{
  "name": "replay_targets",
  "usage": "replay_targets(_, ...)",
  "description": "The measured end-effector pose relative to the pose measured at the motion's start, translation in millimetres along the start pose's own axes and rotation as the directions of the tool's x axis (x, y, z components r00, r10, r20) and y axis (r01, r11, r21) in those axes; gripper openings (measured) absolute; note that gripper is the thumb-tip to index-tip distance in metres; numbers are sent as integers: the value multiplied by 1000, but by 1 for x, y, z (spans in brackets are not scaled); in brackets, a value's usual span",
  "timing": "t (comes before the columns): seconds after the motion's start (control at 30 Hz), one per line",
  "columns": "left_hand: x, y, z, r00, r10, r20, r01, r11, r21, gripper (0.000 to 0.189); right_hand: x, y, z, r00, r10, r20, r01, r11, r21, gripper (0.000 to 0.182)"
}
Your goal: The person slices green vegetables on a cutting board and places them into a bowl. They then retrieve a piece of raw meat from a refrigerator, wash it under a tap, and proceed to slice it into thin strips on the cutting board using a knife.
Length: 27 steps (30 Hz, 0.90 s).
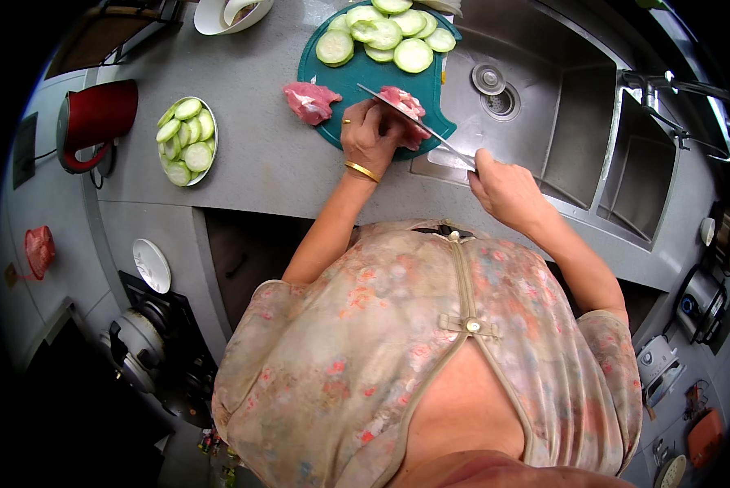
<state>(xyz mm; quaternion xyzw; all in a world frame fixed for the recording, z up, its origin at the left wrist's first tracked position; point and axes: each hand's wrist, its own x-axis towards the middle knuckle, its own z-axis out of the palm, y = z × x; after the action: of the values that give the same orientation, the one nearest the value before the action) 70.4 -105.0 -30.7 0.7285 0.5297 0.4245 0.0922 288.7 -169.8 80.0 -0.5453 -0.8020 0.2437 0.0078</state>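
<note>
My right hand [508,189] grips the handle of a kitchen knife [423,127], whose blade lies across a piece of raw meat [404,100] on a green cutting board [365,79]. Curled against that meat, my left hand [371,135] wears a ring and a gold-coloured bangle; its fingertips are partly hidden. Another piece of raw meat [312,102] rests partly over the board's left edge. Round slices of a pale green vegetable [384,35] cover the far part of the board.
To the left, a plate [216,152] holds more green slices, near a red electric kettle [99,122]. A white bowl [233,27] stands at the far left of the board. Right of the board is a stainless steel sink [526,110] with a tap [648,91].
</note>
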Motion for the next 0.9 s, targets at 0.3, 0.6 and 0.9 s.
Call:
replay_targets(0.3, -5, -2, 1, 999, -26, 35, 25, 1000, 19, 31, -16, -5, -7, 999, 40, 22, -39, 998, -41, 16)
replay_targets(0.6, 1, -2, 3, 1000, -23, 14, 23, 999, -31, 29, 21, -3, 9, 999, -26, -36, 27, 1000, 16, 13)
replay_targets(0.9, 3, 2, 2, 997, 57, -48, -56, 998, 6, 27, 59, -13, 18, 991, -110, -74, 102, 990, -100, 14)
